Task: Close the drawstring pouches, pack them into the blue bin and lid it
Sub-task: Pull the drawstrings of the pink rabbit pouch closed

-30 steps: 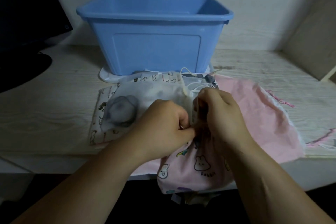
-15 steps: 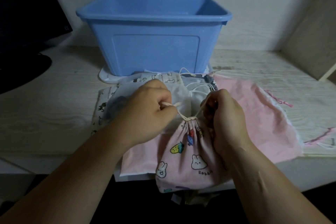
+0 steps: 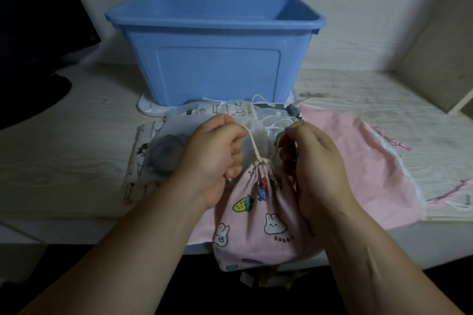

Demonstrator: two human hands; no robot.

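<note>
Fingers (image 3: 235, 152) of the left hand (image 3: 215, 158) and right hand (image 3: 316, 163) curl tightly round the cream drawstring (image 3: 252, 143), one taut strand each. Rabbit-print pink pouch (image 3: 261, 222), mouth cinched, sits across the desk (image 3: 76, 151) front edge, near the lidless blue bin (image 3: 212, 59).

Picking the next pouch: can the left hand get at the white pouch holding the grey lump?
Probably yes, once free: the left hand grips the cord of the rabbit pouch, yet the white pouch lies uncovered beside it.

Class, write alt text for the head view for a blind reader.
The left hand and right hand hold the cords of a pink rabbit pouch, its mouth cinched. Other pouches lie flat before an open blue bin.
</note>
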